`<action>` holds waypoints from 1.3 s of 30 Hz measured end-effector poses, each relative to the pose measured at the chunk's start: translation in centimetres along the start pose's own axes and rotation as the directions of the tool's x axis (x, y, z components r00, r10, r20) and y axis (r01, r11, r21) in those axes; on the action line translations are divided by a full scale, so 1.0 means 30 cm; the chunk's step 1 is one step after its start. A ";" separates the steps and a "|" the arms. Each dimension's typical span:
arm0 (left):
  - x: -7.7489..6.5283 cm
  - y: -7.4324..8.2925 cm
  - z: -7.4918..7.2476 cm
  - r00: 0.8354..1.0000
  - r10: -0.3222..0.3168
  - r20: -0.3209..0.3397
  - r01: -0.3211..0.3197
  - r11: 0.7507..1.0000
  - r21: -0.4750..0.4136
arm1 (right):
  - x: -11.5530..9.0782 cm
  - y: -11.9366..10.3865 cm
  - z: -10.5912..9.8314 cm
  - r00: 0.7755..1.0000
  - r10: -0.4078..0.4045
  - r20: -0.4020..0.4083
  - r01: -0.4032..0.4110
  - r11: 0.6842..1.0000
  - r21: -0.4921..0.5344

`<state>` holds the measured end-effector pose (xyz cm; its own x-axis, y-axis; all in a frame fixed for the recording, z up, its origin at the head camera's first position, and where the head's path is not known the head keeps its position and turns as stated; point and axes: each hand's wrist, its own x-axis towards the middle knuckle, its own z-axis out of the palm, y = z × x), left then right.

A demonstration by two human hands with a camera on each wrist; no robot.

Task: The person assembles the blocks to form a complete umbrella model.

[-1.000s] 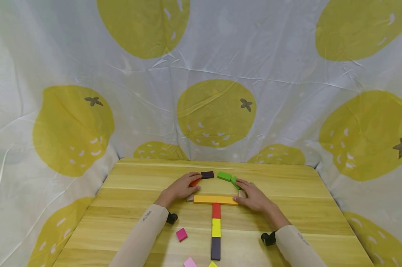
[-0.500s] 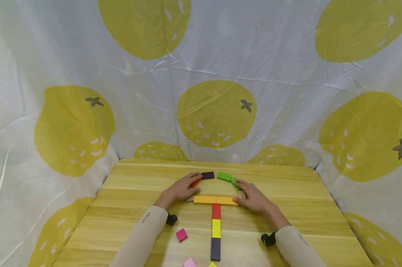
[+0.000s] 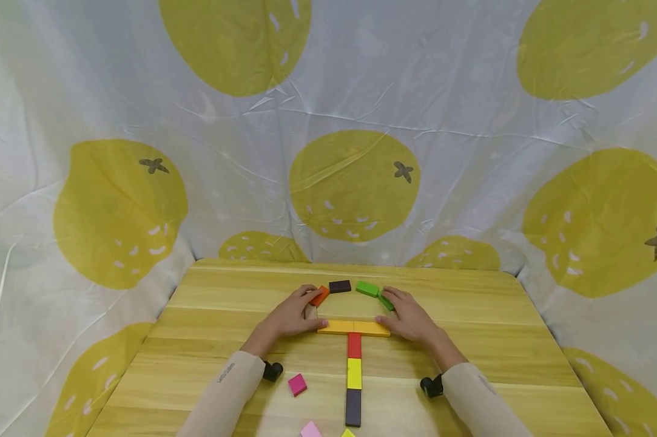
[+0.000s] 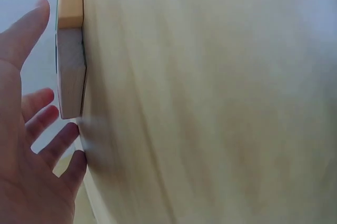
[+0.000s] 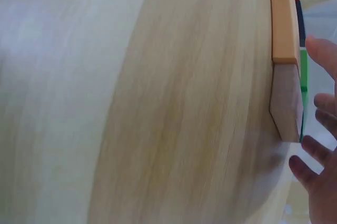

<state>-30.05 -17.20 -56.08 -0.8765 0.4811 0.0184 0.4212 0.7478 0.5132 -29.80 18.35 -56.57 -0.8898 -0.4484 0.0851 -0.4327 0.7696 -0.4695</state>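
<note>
My left hand [image 3: 292, 314] is spread beside an orange-red block [image 3: 320, 296] and a plain wooden block [image 4: 71, 76], its thumb near the left end of a yellow-orange block [image 3: 336, 327]. My right hand [image 3: 414, 317] curves loosely around the far side, fingertips by a green block [image 3: 386, 301], thumb at a second yellow-orange block [image 3: 372, 328]. Another plain wooden block [image 5: 287, 103] lies under that hand, hidden in the head view. Both wrist views show relaxed fingers with nothing pinched. A black block [image 3: 340, 286] and another green block [image 3: 367, 288] top the arch, with a gap between them.
Below the yellow-orange pair runs a column of a red block [image 3: 354, 345], a yellow block [image 3: 354, 373] and a dark block [image 3: 353, 408]. Left of it lie a magenta block [image 3: 297, 385] and a pink block [image 3: 310, 430]. A patterned cloth [image 3: 459, 182] surrounds the wooden table [image 3: 208, 346].
My left hand has shifted slightly left, uncovering more of the orange-red block, and its thumb is now by the yellow-orange block. My right hand has moved slightly left, covering the right plain block.
</note>
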 end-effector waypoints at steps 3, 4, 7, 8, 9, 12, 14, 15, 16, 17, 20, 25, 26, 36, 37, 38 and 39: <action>-0.002 0.005 0.008 1.000 -0.002 -0.002 0.002 0.999 0.035 | 0.018 -0.015 0.010 1.000 -0.003 -0.021 0.003 0.999 -0.042; -0.001 0.007 0.011 1.000 -0.001 -0.004 0.002 0.999 0.044 | 0.023 -0.020 0.013 1.000 -0.004 -0.026 0.002 0.999 -0.051; 0.000 0.015 0.012 1.000 -0.004 -0.008 0.005 0.999 0.048 | 0.036 -0.036 0.018 0.999 0.000 -0.033 -0.002 0.998 -0.060; 0.001 0.017 0.012 1.000 -0.008 -0.009 0.008 0.999 0.047 | 0.039 -0.042 0.018 1.000 0.004 -0.030 -0.005 0.998 -0.062; 0.000 0.020 0.011 1.000 -0.012 -0.009 0.012 0.999 0.047 | 0.042 -0.046 0.019 1.000 0.007 -0.026 -0.009 0.998 -0.064; 0.000 0.027 0.008 1.000 -0.026 0.004 0.026 0.999 0.046 | 0.047 -0.054 0.021 1.000 0.024 -0.006 -0.025 0.997 -0.078; 0.000 0.028 0.011 1.000 -0.026 0.005 0.025 0.999 0.043 | 0.049 -0.055 0.024 1.000 0.026 -0.003 -0.026 0.995 -0.096; 0.000 0.029 0.011 1.000 -0.024 0.005 0.024 0.999 0.038 | 0.050 -0.056 0.024 1.000 0.025 -0.001 -0.025 0.995 -0.100; 0.000 0.029 0.012 1.000 -0.022 0.004 0.022 0.999 0.033 | 0.050 -0.056 0.025 1.000 0.024 0.001 -0.023 0.994 -0.108; -0.001 0.030 0.012 1.000 -0.021 0.003 0.021 0.999 0.030 | 0.050 -0.057 0.025 1.000 0.021 0.002 -0.021 0.993 -0.113; -0.002 0.031 0.013 1.000 -0.022 0.002 0.022 0.999 0.025 | 0.050 -0.057 0.025 1.000 0.015 0.004 -0.014 0.994 -0.111; -0.003 0.029 0.013 1.000 -0.027 0.000 0.027 0.999 0.018 | 0.048 -0.057 0.023 1.000 0.005 0.015 -0.003 0.995 -0.104; -0.002 0.027 0.013 1.000 -0.027 -0.001 0.027 1.000 0.015 | 0.048 -0.057 0.022 1.000 0.002 0.018 -0.001 0.995 -0.103; -0.005 0.016 0.017 1.000 -0.021 -0.003 0.021 1.000 0.002 | 0.039 -0.051 0.012 1.000 0.031 -0.002 -0.031 0.998 -0.060; -0.005 0.015 0.017 1.000 -0.020 -0.005 0.020 1.000 0.001 | 0.036 -0.050 0.010 0.999 0.043 -0.011 -0.043 0.998 -0.054; -0.006 0.014 0.018 1.000 -0.020 -0.006 0.020 1.000 0.002 | 0.032 -0.050 0.007 0.998 0.054 -0.017 -0.055 0.997 -0.049; -0.006 0.013 0.018 1.000 -0.020 -0.008 0.020 1.000 0.002 | 0.028 -0.048 0.006 0.998 0.062 -0.026 -0.063 0.997 -0.045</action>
<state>-29.59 -16.74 -56.35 -0.8867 0.4621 0.0152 0.4040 0.7584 0.5115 -29.90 16.79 -55.97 -0.9182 -0.3883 0.0785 -0.3822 0.8160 -0.4336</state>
